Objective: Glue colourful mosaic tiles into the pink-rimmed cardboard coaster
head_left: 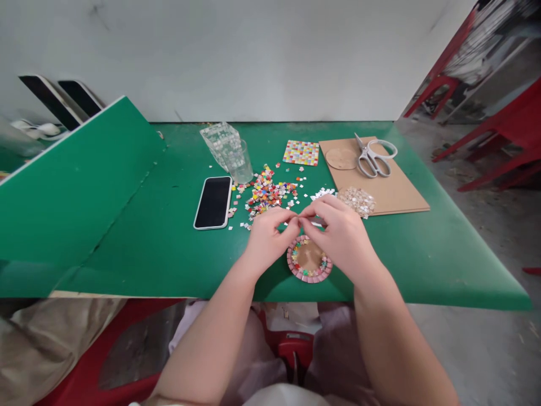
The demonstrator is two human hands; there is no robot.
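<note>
Wall (253,56) — pale, scuffed | green table (422,254) | grey floor (490,344) | red chair (518,124) — right

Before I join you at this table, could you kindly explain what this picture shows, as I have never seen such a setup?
There is no machine here: a person's bare left hand and right hand do the work. The single picture comes from a camera worn on the head, looking forward and down. On the green tabletop lie a black-screened phone with a pale edge, a heap of small multicoloured tiles, a square multicoloured mosaic and brown cardboard with grey-handled scissors on top. Close to the hands is a round, pink-rimmed piece with a brown middle. The fingertips meet by its far edge; whatever they may hold is too small to make out.
</note>
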